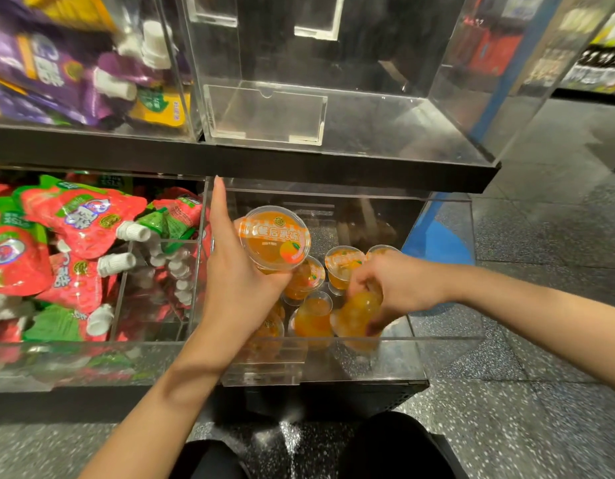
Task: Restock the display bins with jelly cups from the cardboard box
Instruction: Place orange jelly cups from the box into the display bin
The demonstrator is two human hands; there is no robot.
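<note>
The landmark was the lower clear display bin point(437, 357) on the bottom shelf, the one holding orange jelly cups. The left hand point(237, 281) reached in over this bin's left side; its grip was closed around one jelly cup point(274, 238), held tilted so that the printed orange lid faced the camera, with the forefinger stretched straight up along the bin's left wall. The right hand point(392, 288) came in over the bin's right part, fingers curled down and grasping another jelly cup point(359, 311) turned on its side, close to the bin's front wall. Between the two hands, on the bin's floor, stood a small cluster of loose jelly cups point(314, 312), some upright with lids up, touching or just beside one another; a further cup point(344, 262) sat behind the right hand, toward the bin's back.

Left of the bin, sharing its side wall, a neighbouring compartment was heaped with red-and-green spouted pouches point(74, 243) with white caps. Directly above the bin, on the upper shelf, stood another clear bin point(333, 108), and left of that one a bin of purple spouted pouches point(64, 67). Below and to the right of the landmark bin lay a speckled grey floor point(523, 426), and the person's dark-clothed knees point(395, 444) showed in front of the bin, at the lower edge.
</note>
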